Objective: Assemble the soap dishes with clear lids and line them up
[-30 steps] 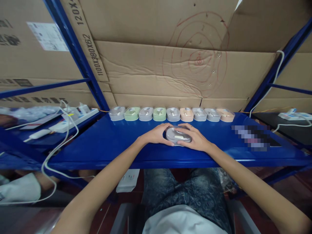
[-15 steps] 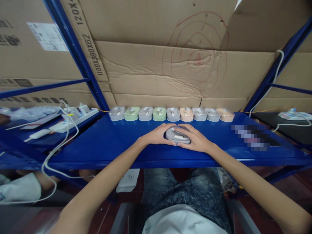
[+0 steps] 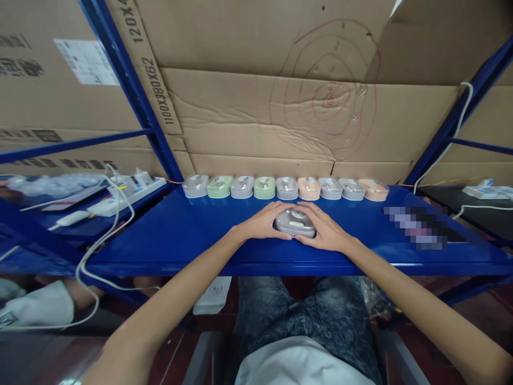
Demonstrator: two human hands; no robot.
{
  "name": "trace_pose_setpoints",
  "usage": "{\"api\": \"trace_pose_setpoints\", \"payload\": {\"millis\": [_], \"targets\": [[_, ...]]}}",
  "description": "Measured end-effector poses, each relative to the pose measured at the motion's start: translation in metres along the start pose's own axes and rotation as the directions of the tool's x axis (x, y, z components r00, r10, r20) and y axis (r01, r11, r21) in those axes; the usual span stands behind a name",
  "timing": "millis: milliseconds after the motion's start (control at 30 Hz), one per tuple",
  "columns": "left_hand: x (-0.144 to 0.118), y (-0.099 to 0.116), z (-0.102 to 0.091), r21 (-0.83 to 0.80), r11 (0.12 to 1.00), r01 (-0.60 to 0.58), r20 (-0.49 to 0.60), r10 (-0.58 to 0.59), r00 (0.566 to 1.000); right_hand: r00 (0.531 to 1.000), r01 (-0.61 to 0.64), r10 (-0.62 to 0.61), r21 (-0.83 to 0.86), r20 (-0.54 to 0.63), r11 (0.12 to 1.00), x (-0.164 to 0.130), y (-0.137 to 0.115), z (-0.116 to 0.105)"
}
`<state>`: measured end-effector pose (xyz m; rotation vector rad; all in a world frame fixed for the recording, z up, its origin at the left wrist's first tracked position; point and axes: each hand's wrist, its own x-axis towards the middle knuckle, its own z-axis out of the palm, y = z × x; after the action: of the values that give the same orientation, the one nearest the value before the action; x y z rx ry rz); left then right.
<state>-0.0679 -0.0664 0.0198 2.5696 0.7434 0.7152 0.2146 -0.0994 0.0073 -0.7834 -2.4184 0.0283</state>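
On the blue tabletop (image 3: pixel 180 230), near its front edge, lies a small grey box with a clear domed lid (image 3: pixel 296 224). My left hand (image 3: pixel 266 222) wraps round its left side, thumb along the front. Round the right side curls my right hand (image 3: pixel 325 227), its thumb also at the front. The fingertips of both hands come close together behind and before the box. A label and a pale bar show on its top. Behind stands a row of similar boxes in grey, green and peach, among them a green box (image 3: pixel 264 187) and a peach box (image 3: pixel 308 188).
Cardboard sheets (image 3: pixel 240 107) form the back wall, one marked with red rings. At right lies a blurred-out dark object (image 3: pixel 420 227). White power strips (image 3: pixel 116 200) and cables (image 3: pixel 90 251) are at left, beside a blue post (image 3: pixel 132 91). Another person's sleeve (image 3: pixel 40 310) shows lower left.
The view has shifted slightly. Fingers of my right hand have moved off the lid's top towards the back edge, showing more of the label. The box stays between both hands.
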Motion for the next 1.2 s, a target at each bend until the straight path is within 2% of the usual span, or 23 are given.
{"api": "trace_pose_setpoints", "payload": {"millis": [167, 333, 500, 767, 833, 967, 1067, 1200], "targets": [[-0.002, -0.002, -0.005, 0.032, 0.999, 0.017, 0.030, -0.018, 0.999, 0.999, 0.000, 0.002, 0.030, -0.042, 1.000, -0.002, 0.003, 0.001], [-0.005, 0.005, -0.010, 0.114, 0.993, -0.004, -0.032, 0.007, 0.999, 0.997, -0.014, 0.013, -0.001, -0.079, 1.000, -0.003, 0.000, 0.000], [-0.004, 0.021, -0.011, 0.063, 0.998, -0.015, -0.054, 0.019, 0.998, 0.999, -0.005, 0.004, -0.031, -0.037, 1.000, -0.003, -0.004, -0.002], [-0.002, 0.042, 0.001, 0.193, 0.980, 0.043, -0.102, -0.023, 0.995, 0.999, -0.034, 0.041, -0.238, 0.025, 0.971, -0.001, -0.012, 0.000], [-0.003, 0.048, 0.008, 0.205, 0.976, 0.075, -0.122, -0.051, 0.991, 0.999, -0.028, 0.036, -0.222, 0.032, 0.975, -0.001, -0.013, 0.000], [-0.012, 0.055, 0.014, 0.235, 0.962, 0.143, -0.166, -0.105, 0.981, 0.999, -0.030, 0.031, -0.055, 0.027, 0.998, -0.002, -0.012, -0.003], [-0.027, 0.054, 0.001, 0.245, 0.958, 0.148, -0.125, -0.121, 0.985, 0.997, -0.069, 0.069, 0.028, -0.026, 0.997, -0.003, -0.009, -0.004], [-0.058, 0.053, -0.031, 0.307, 0.938, 0.161, -0.129, -0.126, 0.984, 0.995, -0.098, 0.097, 0.035, 0.015, 0.995, -0.004, -0.009, -0.006]]}}
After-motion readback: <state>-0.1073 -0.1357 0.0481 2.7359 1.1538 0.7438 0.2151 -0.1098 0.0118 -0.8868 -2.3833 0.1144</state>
